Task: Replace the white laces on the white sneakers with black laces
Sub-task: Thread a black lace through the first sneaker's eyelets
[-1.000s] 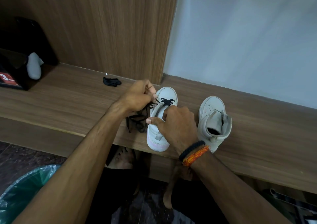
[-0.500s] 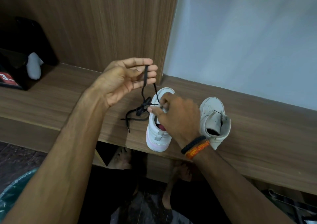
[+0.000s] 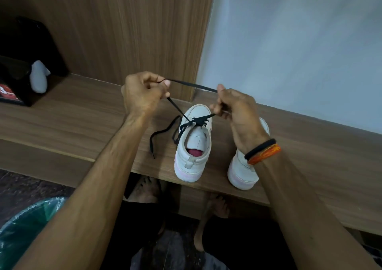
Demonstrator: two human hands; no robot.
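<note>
My left hand (image 3: 142, 96) pinches the black lace (image 3: 190, 85), stretched taut across to my right hand (image 3: 235, 108), also closed on it, above the left sneaker (image 3: 192, 145) on the tabletop (image 3: 82, 121); the right sneaker (image 3: 241, 166) stands beside it.

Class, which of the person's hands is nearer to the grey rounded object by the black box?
Left. The left hand is closer to the grey rounded object; the right hand is farther right, beyond the sneaker.
</note>
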